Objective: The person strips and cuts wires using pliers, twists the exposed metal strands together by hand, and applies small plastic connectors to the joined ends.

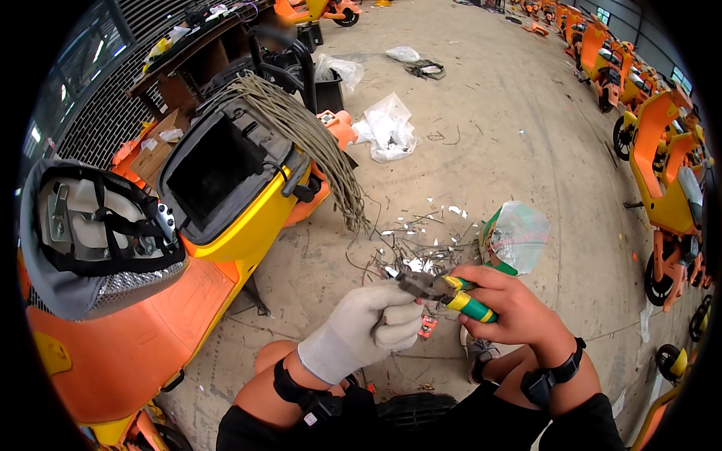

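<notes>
My right hand (511, 304) is bare and wrapped round a pair of pliers (474, 307) with green and yellow handles. The dark metal jaws point left, to the fingertips of my left hand (368, 323). That hand wears a pale grey glove, its fingers curled closed right at the jaws. Whatever it pinches there is too small or hidden to name. Just below the fingers shows a small red and white piece (427, 326); whether it hangs from them or lies lower, I cannot tell. Beyond my hands, white scraps (420, 265) and cut wire bits litter the floor.
A clear plastic bag (519, 237) with green edging lies ahead on the right. At left stands an orange and yellow scooter (150, 323), with a grey helmet-like bag (98, 240), an open black bin (218, 173) and a bundle of cables (308, 143). More scooters (654, 165) line the right.
</notes>
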`<state>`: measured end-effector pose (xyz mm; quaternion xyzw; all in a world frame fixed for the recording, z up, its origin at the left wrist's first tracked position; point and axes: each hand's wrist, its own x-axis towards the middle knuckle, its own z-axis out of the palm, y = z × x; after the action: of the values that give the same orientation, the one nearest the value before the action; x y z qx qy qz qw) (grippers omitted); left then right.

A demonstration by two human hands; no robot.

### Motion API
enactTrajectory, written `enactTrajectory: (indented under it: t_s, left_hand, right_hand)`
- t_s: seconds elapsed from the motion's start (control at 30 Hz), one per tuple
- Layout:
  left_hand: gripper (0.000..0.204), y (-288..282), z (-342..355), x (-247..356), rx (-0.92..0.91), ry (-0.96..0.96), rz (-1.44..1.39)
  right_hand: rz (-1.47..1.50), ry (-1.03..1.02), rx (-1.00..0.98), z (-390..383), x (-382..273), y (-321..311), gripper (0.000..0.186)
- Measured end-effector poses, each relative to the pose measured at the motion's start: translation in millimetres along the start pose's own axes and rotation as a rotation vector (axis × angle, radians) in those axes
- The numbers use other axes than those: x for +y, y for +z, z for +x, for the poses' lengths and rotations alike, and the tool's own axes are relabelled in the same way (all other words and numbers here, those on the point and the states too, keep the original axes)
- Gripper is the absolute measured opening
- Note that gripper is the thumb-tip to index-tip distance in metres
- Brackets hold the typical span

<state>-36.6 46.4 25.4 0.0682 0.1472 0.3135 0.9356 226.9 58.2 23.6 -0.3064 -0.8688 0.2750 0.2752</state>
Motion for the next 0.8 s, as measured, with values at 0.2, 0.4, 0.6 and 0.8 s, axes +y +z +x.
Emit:
enactTrajectory:
  t_s: [0.2, 0.4, 0.6, 0.8]
  left_hand:
    - [0.015, -3.8, 21.9, -5.9, 0.548, 0.681, 1.432]
    - [0.012, 0.1, 23.4, -9.0, 0.601, 0.985, 1.937]
    - [0.010, 7.0, 22.5, -10.9, 0.630, 0.771, 1.840]
    - [0.013, 13.1, 20.4, -3.9, 0.469, 0.481, 1.074]
  right_hand:
    - [0.364, 0.421, -0.025, 1.2, -26.0, 13.0, 0.022]
    - [0.751, 0.753, -0.034, -1.3, -47.7, 21.9, 0.016]
    - [0.566, 0.603, -0.033, -5.4, -46.9, 23.1, 0.016]
    - [0.285, 0.395, 0.088, -7.0, -38.9, 30.9, 0.017]
